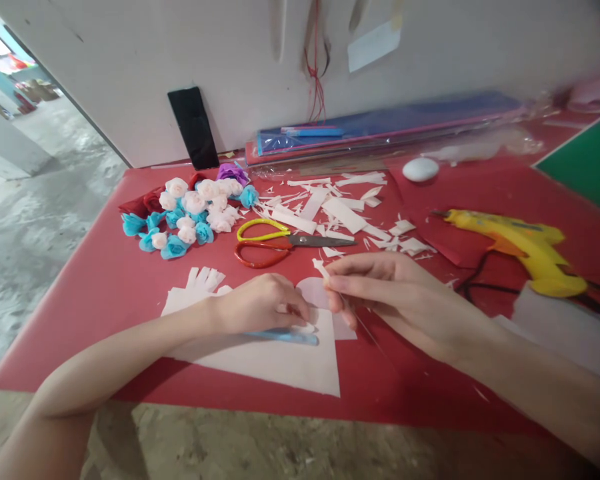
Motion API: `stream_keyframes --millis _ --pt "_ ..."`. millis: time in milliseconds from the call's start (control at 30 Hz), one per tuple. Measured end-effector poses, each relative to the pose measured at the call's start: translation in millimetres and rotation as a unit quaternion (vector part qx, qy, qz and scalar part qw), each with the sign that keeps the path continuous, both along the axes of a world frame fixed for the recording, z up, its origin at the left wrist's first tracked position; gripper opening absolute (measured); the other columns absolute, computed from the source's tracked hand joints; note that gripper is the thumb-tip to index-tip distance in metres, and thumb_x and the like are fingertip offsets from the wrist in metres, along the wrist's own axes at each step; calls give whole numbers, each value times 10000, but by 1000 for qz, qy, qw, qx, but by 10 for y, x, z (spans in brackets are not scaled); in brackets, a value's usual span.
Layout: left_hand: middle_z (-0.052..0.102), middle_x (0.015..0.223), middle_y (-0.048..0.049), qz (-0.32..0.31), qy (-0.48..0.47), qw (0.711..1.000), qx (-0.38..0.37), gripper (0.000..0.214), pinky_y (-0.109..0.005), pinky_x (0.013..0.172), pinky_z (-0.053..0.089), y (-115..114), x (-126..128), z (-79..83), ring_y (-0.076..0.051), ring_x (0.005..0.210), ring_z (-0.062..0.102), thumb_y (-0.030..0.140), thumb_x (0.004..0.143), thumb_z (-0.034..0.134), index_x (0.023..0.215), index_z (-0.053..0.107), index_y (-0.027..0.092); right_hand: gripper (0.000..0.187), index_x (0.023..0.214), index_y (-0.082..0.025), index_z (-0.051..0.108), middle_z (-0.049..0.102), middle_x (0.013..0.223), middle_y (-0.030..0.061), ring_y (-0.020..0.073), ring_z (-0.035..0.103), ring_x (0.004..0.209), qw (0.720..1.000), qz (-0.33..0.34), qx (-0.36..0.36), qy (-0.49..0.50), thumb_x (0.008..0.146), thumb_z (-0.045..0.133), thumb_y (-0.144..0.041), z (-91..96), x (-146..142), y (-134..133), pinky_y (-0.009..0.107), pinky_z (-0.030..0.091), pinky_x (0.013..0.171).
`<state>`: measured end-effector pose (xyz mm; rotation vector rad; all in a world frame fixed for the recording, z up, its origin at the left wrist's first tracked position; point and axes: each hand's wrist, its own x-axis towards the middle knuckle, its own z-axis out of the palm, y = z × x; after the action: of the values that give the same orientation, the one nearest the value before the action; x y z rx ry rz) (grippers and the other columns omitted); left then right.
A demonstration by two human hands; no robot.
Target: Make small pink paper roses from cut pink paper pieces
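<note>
My right hand [380,283] pinches a thin wire stem [365,327] whose upper end is wrapped in a small twist of white paper [321,267]. The wire slants down to the right below my fingers. My left hand [267,303] lies over a white paper sheet [300,367], fingers curled and closed onto a small white paper piece [306,328]; its fingertips are partly hidden. Just below that hand a light blue stick [290,338] rests on the sheet. Beyond my hands lie scissors [295,243] with a yellow and a red handle.
Paper flowers [195,207] in white, blue, red and purple cluster at the left. White paper scraps [340,210] are scattered behind the scissors. A yellow glue gun [520,247] lies at right, its cord trailing. A black phone [194,127] leans on the wall near a white egg-shaped object [421,170].
</note>
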<state>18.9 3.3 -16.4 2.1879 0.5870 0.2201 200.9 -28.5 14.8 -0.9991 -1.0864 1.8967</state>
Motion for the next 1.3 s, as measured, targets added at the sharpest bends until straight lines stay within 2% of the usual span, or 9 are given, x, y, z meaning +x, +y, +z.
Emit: stream_keyframes --millis 533,600,667,767,833,900,1000,1100,1300 --pt "634 768 -24 93 31 994 -48 89 -191 617 445 -25 -36 107 -84 645 560 154 799 471 813 555 127 65 636 -162 650 621 536 -25 59 545 417 999 26 18 -39 688 653 -202 28 31 4 158 407 394" --pt "631 750 -16 83 29 994 -57 82 -194 605 442 -17 -47 124 -82 623 552 164 796 474 810 547 131 92 639 -160 641 627 548 -19 64 549 432 995 74 21 -69 709 631 -218 33 54 20 161 419 415" --pt "623 757 -12 78 21 995 -61 78 -197 609 435 -7 -58 150 -83 637 550 161 795 466 816 536 135 134 640 -156 641 645 583 0 80 565 466 977 179 21 -115 736 601 -240 45 82 36 177 442 451" --pt "601 767 -16 92 11 994 -63 70 -199 625 419 15 -69 200 -87 672 538 174 806 457 805 514 133 156 698 -159 676 682 680 35 132 610 580 920 321 55 -216 751 579 -269 58 107 44 221 474 536" --pt "590 758 -15 78 27 994 -74 73 -198 618 409 32 -74 227 -88 666 525 185 815 448 797 498 135 146 741 -172 701 697 771 45 166 627 702 889 350 113 -274 744 583 -258 52 107 31 247 478 648" --pt "578 738 -6 47 50 994 -84 56 -193 596 396 46 -79 238 -85 642 509 172 811 448 788 488 140 139 755 -190 719 697 859 44 183 626 787 870 353 157 -306 732 590 -236 33 103 9 256 459 742" --pt "555 698 12 17 74 993 -85 33 -180 557 372 55 -91 223 -77 592 482 150 797 458 784 488 144 129 759 -220 731 698 875 34 183 636 773 874 331 167 -315 696 619 -224 -5 105 -20 239 464 732" --pt "548 686 17 12 83 993 -88 32 -174 540 359 54 -99 202 -74 574 473 147 797 461 788 492 145 107 725 -231 731 704 845 28 187 639 759 883 306 175 -311 677 635 -233 -32 118 -24 237 471 708" --pt "551 692 13 24 80 992 -90 18 -173 548 358 51 -89 198 -71 580 476 140 789 481 788 498 135 95 679 -222 715 707 848 34 208 634 798 876 296 183 -335 688 624 -248 -47 132 -11 267 463 739"
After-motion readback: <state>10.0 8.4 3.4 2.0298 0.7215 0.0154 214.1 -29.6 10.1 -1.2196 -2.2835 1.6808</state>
